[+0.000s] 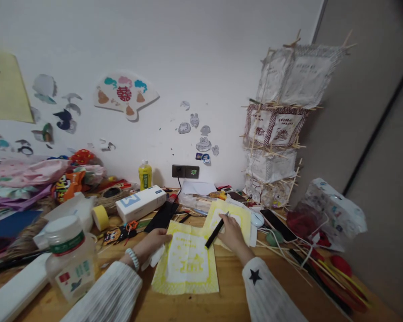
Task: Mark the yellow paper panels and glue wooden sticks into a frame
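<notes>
My right hand (234, 233) is closed round a black marker (215, 233), whose lower end points down-left over a yellow-bordered sheet (188, 261). The sheet has a white middle with faint yellow lettering and a drawing, and creases run across it. My left hand (153, 245) pinches its upper left edge; a bracelet circles that wrist. Something white and crumpled, perhaps tissue (154, 258), shows below the left hand. Behind, a second yellow-bordered sheet (243, 219) lies partly under my right hand.
A clear jar (70, 264) and a white box (141, 203) stand to the left, near a yellow tape roll (100, 218). At the right are a phone (278, 225), loose sticks and plastic bags (336, 210). A tall stick-and-paper lantern tower (275, 125) rises at the back.
</notes>
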`<state>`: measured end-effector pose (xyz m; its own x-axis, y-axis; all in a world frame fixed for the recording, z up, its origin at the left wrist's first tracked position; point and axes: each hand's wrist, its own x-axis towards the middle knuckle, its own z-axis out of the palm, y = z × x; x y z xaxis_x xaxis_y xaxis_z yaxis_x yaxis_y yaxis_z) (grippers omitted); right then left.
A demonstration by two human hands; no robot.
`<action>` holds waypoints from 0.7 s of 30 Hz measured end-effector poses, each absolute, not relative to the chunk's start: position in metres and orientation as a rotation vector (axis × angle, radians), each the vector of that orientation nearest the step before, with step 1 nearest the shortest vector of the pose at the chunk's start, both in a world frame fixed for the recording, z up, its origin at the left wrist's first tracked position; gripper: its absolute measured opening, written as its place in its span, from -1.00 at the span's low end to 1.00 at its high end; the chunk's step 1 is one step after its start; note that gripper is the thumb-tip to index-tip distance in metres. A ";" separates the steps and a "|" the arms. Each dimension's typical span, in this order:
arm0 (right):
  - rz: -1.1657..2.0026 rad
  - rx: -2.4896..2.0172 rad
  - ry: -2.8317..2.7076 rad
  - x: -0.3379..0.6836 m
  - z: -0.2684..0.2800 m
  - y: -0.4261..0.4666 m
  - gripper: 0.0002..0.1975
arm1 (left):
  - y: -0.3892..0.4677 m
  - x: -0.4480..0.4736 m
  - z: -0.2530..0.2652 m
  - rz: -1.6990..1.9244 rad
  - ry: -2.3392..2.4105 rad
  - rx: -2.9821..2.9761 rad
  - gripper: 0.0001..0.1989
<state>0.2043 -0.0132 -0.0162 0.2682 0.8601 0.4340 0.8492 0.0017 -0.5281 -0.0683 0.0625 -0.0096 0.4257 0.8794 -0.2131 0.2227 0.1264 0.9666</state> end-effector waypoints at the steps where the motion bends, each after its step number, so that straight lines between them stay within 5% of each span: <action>1: 0.001 -1.847 -1.561 0.209 -0.019 -0.014 -0.49 | 0.063 -0.068 -0.009 0.649 1.073 1.398 -0.79; 13: -0.073 -1.926 -1.634 0.215 -0.030 -0.017 -0.58 | 0.065 -0.069 -0.009 0.668 1.144 1.512 -0.74; 21: -0.085 -1.880 -1.581 0.212 -0.033 -0.016 -0.61 | 0.078 -0.091 0.013 1.092 1.434 1.825 -0.70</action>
